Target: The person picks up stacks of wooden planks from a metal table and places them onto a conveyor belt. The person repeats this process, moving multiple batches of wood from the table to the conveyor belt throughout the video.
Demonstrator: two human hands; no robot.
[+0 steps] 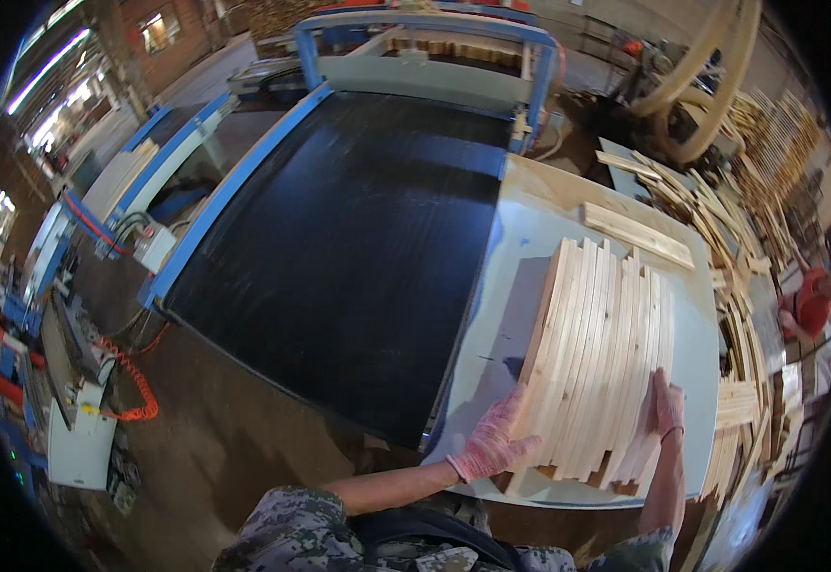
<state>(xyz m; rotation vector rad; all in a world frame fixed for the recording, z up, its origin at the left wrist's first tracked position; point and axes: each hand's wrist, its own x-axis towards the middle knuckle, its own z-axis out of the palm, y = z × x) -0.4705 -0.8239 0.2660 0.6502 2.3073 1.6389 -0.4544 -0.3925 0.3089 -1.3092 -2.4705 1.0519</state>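
i read the block of pale wooden strips (592, 353) as stiff and fairly weighty taken all together, though any single strip would be light; i judge the wood dry enough not to slip much, but the strips look loose, with no tie showing, so they could slide past one another. i would take hold low on the two long outer sides and squeeze evenly inward, since a pull on one strip would likely draw it out alone. the block lies on the pale bench (530, 224), right of the black belt (339, 248). my gloved left grip (496, 443) is spread against its near left corner, thumb apart from the fingers; my right grip (668, 405) is laid flat along the right side, neither of them clenched. the strips are creamy, straight-grained and dotted with small knots, side by side, their ends stepped unevenly; one loose board (637, 236) lies just beyond them.
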